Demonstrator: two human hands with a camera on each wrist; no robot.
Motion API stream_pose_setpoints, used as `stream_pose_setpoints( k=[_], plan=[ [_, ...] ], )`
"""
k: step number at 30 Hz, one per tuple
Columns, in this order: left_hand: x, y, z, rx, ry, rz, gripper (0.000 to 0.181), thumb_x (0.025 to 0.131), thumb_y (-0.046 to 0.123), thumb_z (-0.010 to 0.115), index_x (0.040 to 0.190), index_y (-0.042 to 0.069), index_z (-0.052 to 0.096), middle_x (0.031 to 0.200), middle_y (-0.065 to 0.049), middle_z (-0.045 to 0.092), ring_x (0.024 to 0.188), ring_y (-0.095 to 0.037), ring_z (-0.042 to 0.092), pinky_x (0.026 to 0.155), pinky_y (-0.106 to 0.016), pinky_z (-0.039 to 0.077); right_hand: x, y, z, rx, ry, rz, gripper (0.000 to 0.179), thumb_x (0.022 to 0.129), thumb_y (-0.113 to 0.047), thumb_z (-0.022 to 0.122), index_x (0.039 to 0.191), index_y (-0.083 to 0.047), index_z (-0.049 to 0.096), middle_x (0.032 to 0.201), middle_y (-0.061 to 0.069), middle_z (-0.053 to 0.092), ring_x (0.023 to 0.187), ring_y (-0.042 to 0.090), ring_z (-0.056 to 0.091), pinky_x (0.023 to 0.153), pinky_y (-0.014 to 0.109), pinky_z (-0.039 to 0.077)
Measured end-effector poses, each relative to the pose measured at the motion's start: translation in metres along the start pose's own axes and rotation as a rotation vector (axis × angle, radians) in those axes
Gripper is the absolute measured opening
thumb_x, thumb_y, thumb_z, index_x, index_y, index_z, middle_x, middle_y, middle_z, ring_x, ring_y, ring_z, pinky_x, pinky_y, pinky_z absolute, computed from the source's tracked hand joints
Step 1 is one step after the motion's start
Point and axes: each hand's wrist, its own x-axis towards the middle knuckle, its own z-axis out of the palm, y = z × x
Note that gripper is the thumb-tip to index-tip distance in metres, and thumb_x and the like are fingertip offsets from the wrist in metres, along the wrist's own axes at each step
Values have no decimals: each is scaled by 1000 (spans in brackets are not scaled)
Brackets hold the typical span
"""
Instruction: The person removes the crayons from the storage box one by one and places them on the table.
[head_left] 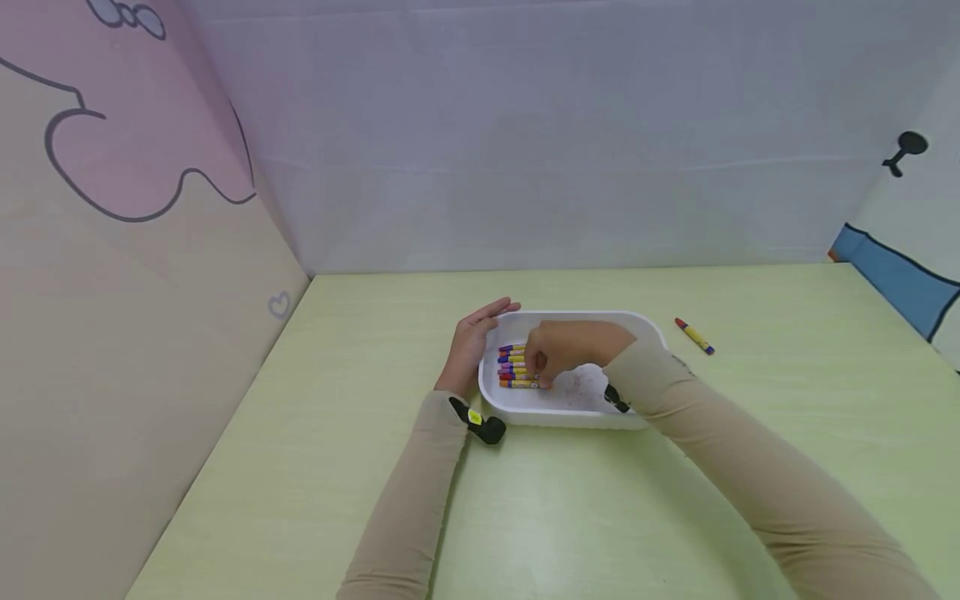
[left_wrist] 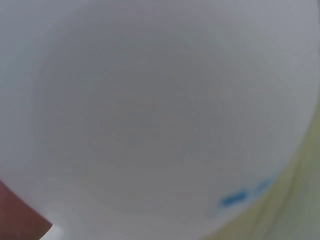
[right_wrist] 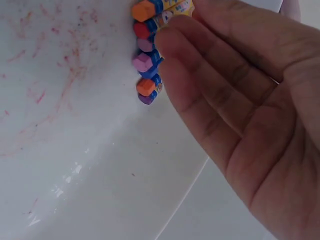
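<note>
A white plastic tray (head_left: 570, 419) with rounded corners stands on the table. My left hand (head_left: 468, 346) holds its far left corner, thumb over the rim and fingers along the outside. Inside, at the left end, several crayons (head_left: 513, 360) lie side by side in a row. My right hand (head_left: 573, 343) reaches in over their right ends, its fingertips at the wrappers. Its thumb and index finger come together at the near orange crayon (right_wrist: 144, 10); the thumb is hidden in the right wrist view. The tray's outer wall (left_wrist: 150, 110) fills the left wrist view.
A lone red-tipped crayon (head_left: 694, 336) with a yellow wrapper lies on the table (head_left: 360, 467) to the right of the tray. Reddish marks (right_wrist: 70, 75) streak the tray's floor. Pale cloth walls (head_left: 555, 150) stand behind and at the sides.
</note>
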Motion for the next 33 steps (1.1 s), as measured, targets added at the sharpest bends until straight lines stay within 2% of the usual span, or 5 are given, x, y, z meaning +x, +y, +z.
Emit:
stream_pose_setpoints(
  k=[4, 11, 21, 33],
  plan=[
    [0, 0, 0, 6, -5, -12, 42, 97, 9, 40, 137, 8, 54, 129, -2, 64, 131, -8, 48, 110, -29, 39, 3, 0, 4, -4, -1, 5, 19, 84, -13, 74, 103, -12, 73, 97, -1, 69, 90, 13, 59, 91, 32, 52],
    [-1, 0, 0, 0, -2, -16, 42, 97, 9, 40, 136, 9, 54, 128, -2, 65, 131, -8, 47, 110, -29, 39, 6, 0, 9, -5, 9, 2, 13, 84, -13, 74, 97, -13, 73, 91, -3, 68, 81, 11, 57, 78, 25, 53],
    [-2, 1, 1, -18, 4, -12, 39, 97, 9, 41, 129, 17, 62, 127, -1, 65, 129, -7, 50, 109, -29, 40, 9, -4, 16, -114, 11, 17, 7, 81, -15, 76, 85, -17, 71, 87, -3, 63, 77, 12, 53, 69, 23, 47],
    [-2, 1, 0, 11, -2, -8, 42, 97, 9, 41, 137, 8, 54, 129, -2, 64, 129, -8, 50, 109, -29, 40, 1, 7, 10, -57, 5, -1, 7, 84, -15, 73, 91, -16, 72, 93, -2, 64, 85, 13, 55, 81, 29, 50]
  ],
)
